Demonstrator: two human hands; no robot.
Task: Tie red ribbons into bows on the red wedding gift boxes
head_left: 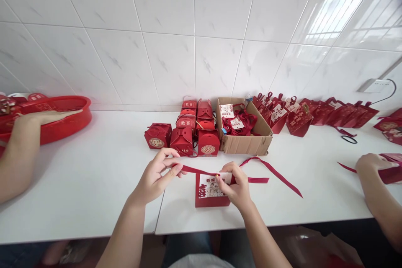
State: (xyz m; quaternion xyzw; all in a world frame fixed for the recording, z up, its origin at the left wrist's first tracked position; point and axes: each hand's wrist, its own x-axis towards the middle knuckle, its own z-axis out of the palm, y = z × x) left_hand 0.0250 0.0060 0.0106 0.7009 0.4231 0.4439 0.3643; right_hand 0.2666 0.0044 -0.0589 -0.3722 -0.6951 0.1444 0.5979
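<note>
In front of me stands a red gift box [212, 202] with a white printed card [211, 188] on its face. My left hand [161, 174] is left of the box, pinching one end of a dark red ribbon [199, 170] between thumb and fingers. That ribbon runs taut to the top of the box, where my right hand [236, 184] grips it beside a small gold-coloured bit. My right fingers partly cover the card and the box's upper right corner. Behind my right hand, loose ribbon tails [279, 176] lie on the table.
Several small red boxes [208, 142] stand beyond my hands, beside a cardboard box [246, 145] of ribbons and cards. Handled red boxes [300, 121] line the wall at right. Other people's arms are at a red basin [67, 125] on the left and a red box [391, 171] on the right.
</note>
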